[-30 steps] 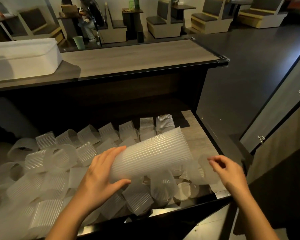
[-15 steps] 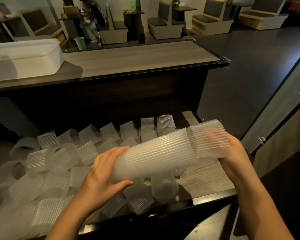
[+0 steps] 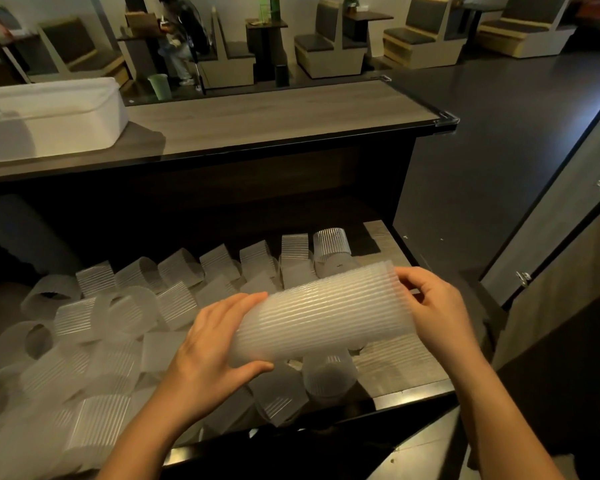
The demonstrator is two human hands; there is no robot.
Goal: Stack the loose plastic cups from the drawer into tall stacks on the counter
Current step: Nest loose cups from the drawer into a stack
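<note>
A stack of ribbed translucent plastic cups (image 3: 323, 315) lies sideways in the air above the open drawer (image 3: 400, 370). My left hand (image 3: 208, 348) grips its narrow lower-left end, fingers over the top and thumb underneath. My right hand (image 3: 437, 306) holds the wide right end, fingers curled over the rim. Several loose ribbed cups (image 3: 94, 327) lie on their sides across the drawer, and one stands rim-down at the back (image 3: 330, 240). The wooden counter (image 3: 274, 116) runs above the drawer.
A white plastic tub (image 3: 49, 116) sits on the counter's left. A hinged door panel (image 3: 565, 216) stands open at the right over dark floor. Booth seats and tables fill the background, with a seated person (image 3: 181, 32) and a green bin (image 3: 160, 86).
My right hand picked a loose cup from the drawer's right side, slid it onto the stack's wide end, and now grips that end with the cup seated. The left hand stayed put.
</note>
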